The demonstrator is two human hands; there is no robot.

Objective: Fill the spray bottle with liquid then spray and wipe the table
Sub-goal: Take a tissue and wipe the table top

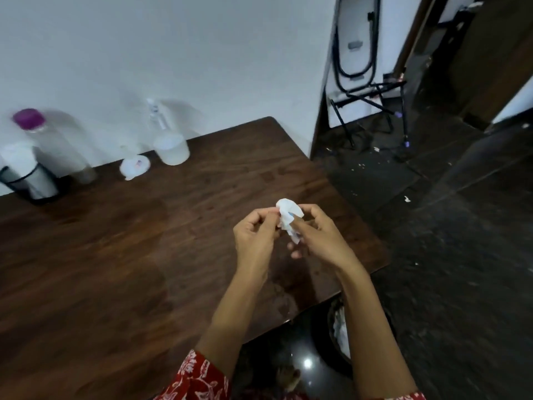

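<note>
Head view: spray bottle (pixel 170 142) beside funnel (pixel 135 166).

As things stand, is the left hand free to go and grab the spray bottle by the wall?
Probably not yet. The left hand and right hand both pinch the crumpled tissue. The table between it and the spray bottle looks unobstructed.

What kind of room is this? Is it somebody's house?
Probably a room in a home. There's a dark wooden table against a plain white wall, a dark tiled floor, and a folded metal stand leaning in the corner near a doorway.
</note>
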